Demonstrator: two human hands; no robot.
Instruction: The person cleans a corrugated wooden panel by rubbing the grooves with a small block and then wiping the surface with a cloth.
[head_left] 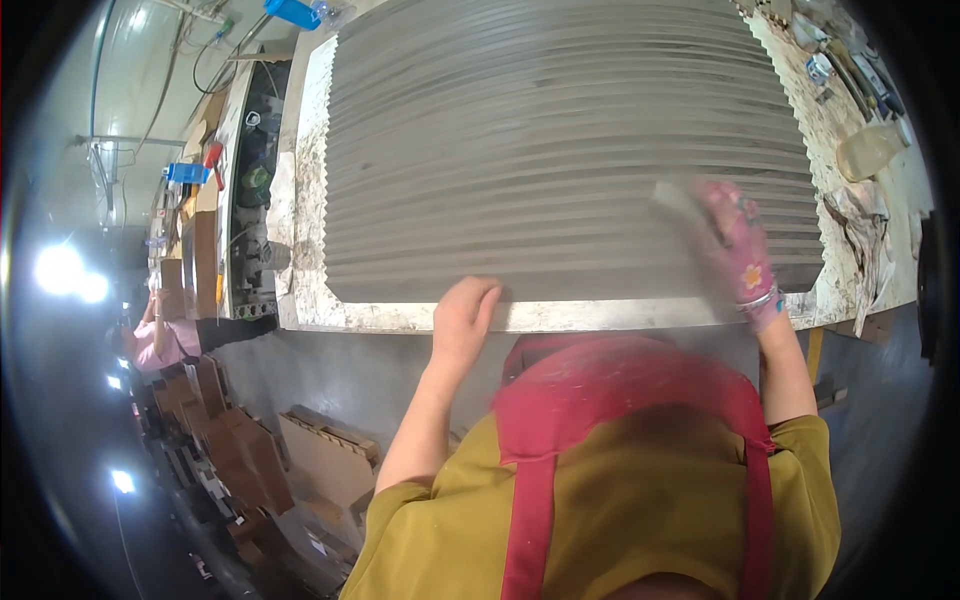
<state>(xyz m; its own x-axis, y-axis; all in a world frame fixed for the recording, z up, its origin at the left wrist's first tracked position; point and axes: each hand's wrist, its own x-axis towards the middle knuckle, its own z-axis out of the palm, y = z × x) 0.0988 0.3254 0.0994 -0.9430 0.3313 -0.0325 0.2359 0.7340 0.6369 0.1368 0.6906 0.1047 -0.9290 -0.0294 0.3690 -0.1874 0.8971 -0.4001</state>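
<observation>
Stack [560, 150]: matt grey sheets, ridged in fine layers, like cardboard.
Table [300, 250]: rough, whitish, crusted surface.
Right hand [740, 255]: pink patterned cloth glove.
Left hand [462, 320]: bare.
Apron [620, 390]: red cloth, matt.
Shirt [640, 510]: mustard cloth.

1. Setting: a workshop or small factory floor.
2. Evidence: a glue-crusted worktable [300, 250] bearing a fanned stack of grey sheets [560, 140]; piles of cut cardboard pieces [250, 450] on the floor; another worker [160, 340] at a neighbouring bench.

Plastic bottle [868, 150]; crumpled rag [860, 235]; cardboard pieces [330, 455]
</observation>
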